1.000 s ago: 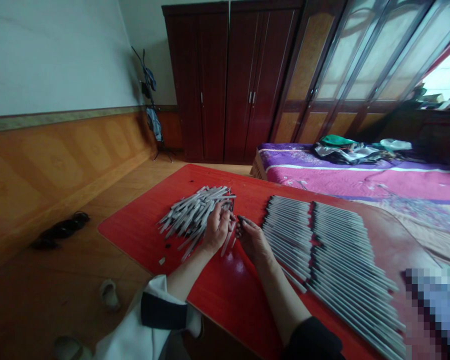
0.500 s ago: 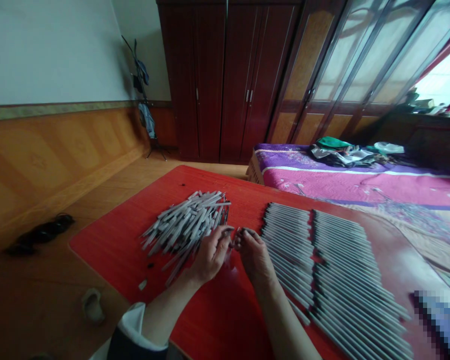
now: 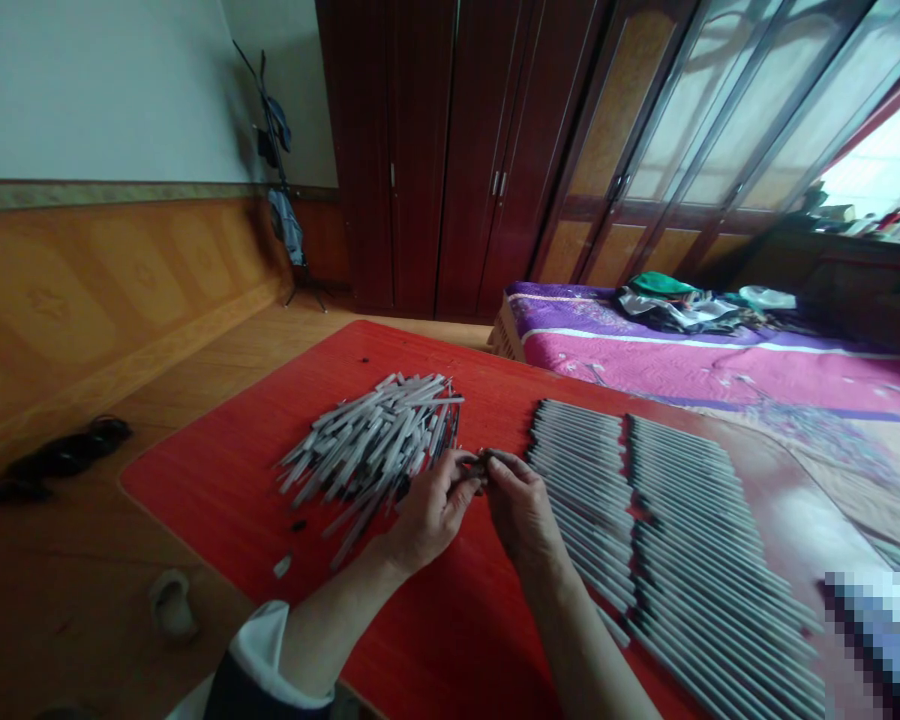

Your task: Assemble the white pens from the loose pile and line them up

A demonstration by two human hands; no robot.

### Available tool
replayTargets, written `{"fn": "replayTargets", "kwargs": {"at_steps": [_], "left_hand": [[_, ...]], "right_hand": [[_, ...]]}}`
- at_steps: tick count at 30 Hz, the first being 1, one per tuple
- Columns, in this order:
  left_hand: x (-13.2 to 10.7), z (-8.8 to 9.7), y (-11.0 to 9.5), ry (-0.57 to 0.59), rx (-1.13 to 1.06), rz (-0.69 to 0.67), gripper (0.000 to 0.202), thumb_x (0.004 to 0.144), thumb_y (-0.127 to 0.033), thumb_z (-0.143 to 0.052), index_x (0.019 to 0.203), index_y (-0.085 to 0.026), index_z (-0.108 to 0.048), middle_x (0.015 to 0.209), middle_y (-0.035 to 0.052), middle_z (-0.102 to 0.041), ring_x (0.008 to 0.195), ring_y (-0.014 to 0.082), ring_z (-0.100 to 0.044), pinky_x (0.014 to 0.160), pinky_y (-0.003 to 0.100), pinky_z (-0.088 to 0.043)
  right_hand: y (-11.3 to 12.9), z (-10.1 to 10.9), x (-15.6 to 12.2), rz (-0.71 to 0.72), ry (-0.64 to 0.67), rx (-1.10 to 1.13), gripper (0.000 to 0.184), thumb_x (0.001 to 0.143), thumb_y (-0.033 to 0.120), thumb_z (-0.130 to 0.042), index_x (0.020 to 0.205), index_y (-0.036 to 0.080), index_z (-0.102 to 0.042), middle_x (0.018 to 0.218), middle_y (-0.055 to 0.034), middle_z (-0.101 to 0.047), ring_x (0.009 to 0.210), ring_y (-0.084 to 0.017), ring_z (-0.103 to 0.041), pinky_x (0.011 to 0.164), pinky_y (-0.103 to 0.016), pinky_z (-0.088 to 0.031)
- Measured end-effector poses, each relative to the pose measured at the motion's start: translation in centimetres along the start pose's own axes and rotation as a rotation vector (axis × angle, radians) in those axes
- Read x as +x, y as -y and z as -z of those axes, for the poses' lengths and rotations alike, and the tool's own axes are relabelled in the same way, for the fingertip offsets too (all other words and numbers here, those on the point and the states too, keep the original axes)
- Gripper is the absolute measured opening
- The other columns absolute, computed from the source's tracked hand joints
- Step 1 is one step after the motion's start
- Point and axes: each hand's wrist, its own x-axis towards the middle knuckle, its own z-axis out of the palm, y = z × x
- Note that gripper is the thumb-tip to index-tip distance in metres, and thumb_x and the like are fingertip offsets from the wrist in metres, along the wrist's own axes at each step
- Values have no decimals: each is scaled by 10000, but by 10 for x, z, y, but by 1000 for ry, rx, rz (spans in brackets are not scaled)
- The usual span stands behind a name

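Both hands meet over the middle of a red table (image 3: 217, 450). My left hand (image 3: 436, 505) is closed in a pinch, its fingertips against those of my right hand (image 3: 519, 500), which is pinched too. Something small and dark sits between the fingertips, too small and hidden to name. Beside my left hand lies a loose heap of thin grey sticks (image 3: 375, 440). To the right of my right hand are two neat rows of grey sticks with dark ends, a nearer row (image 3: 581, 480) and a farther row (image 3: 712, 540).
A small pale scrap (image 3: 282, 567) and a dark bit (image 3: 298, 525) lie on the table near its left edge. Past the table stands a bed (image 3: 645, 360) with clothes on it. A coat rack (image 3: 279, 170) and a dark wardrobe (image 3: 450, 160) are behind.
My hands have come closer together, the fingertips now touching where a small gap showed before. My right hand has shifted slightly right. The view has tilted a little.
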Motion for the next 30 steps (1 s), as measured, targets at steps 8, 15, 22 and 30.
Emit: {"fn": "replayTargets", "kwargs": {"at_steps": [8, 15, 22, 30], "left_hand": [[-1, 4, 3, 1, 61, -35, 173, 869, -212, -445, 1031, -193, -501, 991, 94, -658, 922, 189, -623, 749, 280, -491], [-2, 7, 2, -32, 146, -39, 170, 863, -185, -450, 1021, -177, -511, 968, 78, -669, 870, 166, -630, 729, 259, -479], [-3, 9, 5, -37, 241, -40, 171, 878, -243, -450, 1030, -197, -515, 972, 63, -674, 862, 166, -640, 708, 245, -474], [-2, 15, 10, -16, 366, -31, 164, 889, -286, -435, 996, -221, -541, 902, 19, -696, 826, 163, -657, 696, 236, -470]], "right_hand": [[-2, -5, -2, 27, -17, -65, 191, 541, 203, -788, 709, 172, -704, 675, -16, -683, 628, -125, -601, 571, -232, -468], [-2, -10, -5, 66, -35, -137, 189, 530, 205, -791, 694, 167, -704, 676, -16, -683, 631, -127, -605, 581, -230, -469], [-3, -11, -7, 220, 4, -387, 140, 598, 247, -746, 718, 188, -704, 685, -8, -679, 628, -127, -594, 617, -256, -477], [-4, -9, -9, 315, -6, -583, 185, 643, 305, -705, 771, 171, -703, 675, -19, -672, 595, -129, -575, 594, -265, -478]]}}
